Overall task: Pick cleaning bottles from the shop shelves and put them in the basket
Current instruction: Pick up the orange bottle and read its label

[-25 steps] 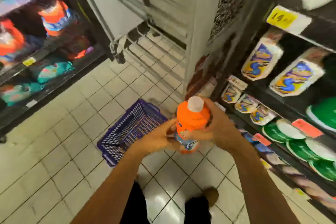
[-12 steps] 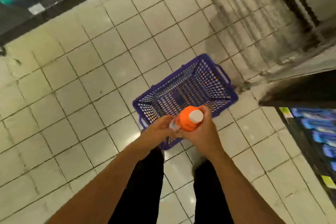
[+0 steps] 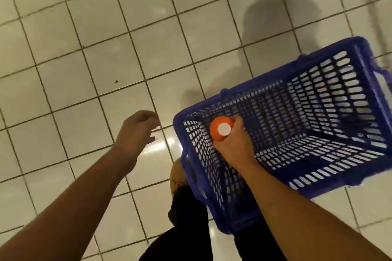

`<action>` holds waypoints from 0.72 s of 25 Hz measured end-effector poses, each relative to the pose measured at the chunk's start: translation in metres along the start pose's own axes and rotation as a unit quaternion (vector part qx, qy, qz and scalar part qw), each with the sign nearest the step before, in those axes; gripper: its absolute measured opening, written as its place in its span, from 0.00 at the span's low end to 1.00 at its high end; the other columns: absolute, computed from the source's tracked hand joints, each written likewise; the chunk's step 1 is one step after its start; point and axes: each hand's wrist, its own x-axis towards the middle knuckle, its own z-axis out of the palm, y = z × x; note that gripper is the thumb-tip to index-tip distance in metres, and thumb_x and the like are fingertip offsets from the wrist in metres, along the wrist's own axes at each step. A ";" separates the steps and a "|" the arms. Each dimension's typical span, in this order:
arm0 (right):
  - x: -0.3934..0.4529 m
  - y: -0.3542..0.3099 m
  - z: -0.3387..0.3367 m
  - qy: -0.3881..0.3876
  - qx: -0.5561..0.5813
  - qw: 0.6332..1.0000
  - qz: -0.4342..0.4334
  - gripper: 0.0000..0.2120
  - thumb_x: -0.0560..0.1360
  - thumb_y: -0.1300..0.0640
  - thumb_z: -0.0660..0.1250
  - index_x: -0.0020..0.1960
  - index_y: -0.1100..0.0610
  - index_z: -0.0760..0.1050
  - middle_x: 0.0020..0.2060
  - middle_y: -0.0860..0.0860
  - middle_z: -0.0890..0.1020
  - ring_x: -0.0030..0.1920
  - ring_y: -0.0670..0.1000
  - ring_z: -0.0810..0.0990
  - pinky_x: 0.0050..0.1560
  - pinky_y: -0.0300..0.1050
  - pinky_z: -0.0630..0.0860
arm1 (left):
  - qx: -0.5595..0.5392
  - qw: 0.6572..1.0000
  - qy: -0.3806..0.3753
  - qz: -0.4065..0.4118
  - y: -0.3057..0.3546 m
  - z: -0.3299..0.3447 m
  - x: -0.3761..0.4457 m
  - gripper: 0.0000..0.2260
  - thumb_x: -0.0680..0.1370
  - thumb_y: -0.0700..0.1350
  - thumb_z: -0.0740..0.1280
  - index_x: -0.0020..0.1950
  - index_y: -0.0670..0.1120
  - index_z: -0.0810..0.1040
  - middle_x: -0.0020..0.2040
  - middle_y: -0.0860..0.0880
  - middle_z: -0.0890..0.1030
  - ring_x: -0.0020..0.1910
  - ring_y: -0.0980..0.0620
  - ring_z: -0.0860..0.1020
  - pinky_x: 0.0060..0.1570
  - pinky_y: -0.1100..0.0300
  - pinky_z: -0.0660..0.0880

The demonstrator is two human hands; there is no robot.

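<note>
Right hand [image 3: 234, 146] grips the orange bottle [image 3: 218, 133] from the side, fingers curled round its body; only the bottle's shoulder and white cap [image 3: 224, 129] show, seen from directly above, so it reads as upright. Bottle sits inside the blue basket [image 3: 265, 91], low in the corner nearest the person, close to the mesh wall on that end; whether its base touches the basket floor cannot be told, the hand and bottle hide it. Right forearm crosses the basket's near rim. Left hand [image 3: 137, 131] hangs outside the basket, just beyond that same corner, over the tiled floor [image 3: 106, 38]; fingers loosely curled, holding nothing, not touching the basket. Basket stands on the floor, its long axis running away from the person and to the right; nothing else seen inside it. A tan shoe [image 3: 177, 172] and dark trouser legs [image 3: 186, 229] show directly below the basket's near corner, the shoe tucked against the basket's wall. Dark shadows lie on the tiles beyond the basket's far side.
</note>
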 end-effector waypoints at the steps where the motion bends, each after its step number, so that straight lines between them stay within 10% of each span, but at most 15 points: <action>1: 0.015 0.005 0.011 0.008 0.002 1.000 0.002 0.46 0.65 0.52 0.81 0.74 0.50 0.56 0.65 0.53 0.75 0.62 0.57 0.77 0.55 0.47 0.74 | -0.017 1.000 0.003 -0.016 -0.008 -0.001 0.017 0.08 0.81 0.39 0.63 0.58 0.45 0.78 0.58 0.45 0.80 0.57 0.48 0.78 0.58 0.49 0.77; 18: 0.001 -0.006 -0.021 -0.141 0.056 0.988 -0.022 0.49 0.69 0.50 0.79 0.79 0.45 0.50 0.74 0.50 0.68 0.69 0.50 0.69 0.69 0.50 0.67 | -0.038 0.994 -0.045 -0.092 0.004 0.020 -0.016 0.07 0.81 0.43 0.63 0.57 0.46 0.77 0.59 0.47 0.79 0.59 0.48 0.77 0.60 0.48 0.76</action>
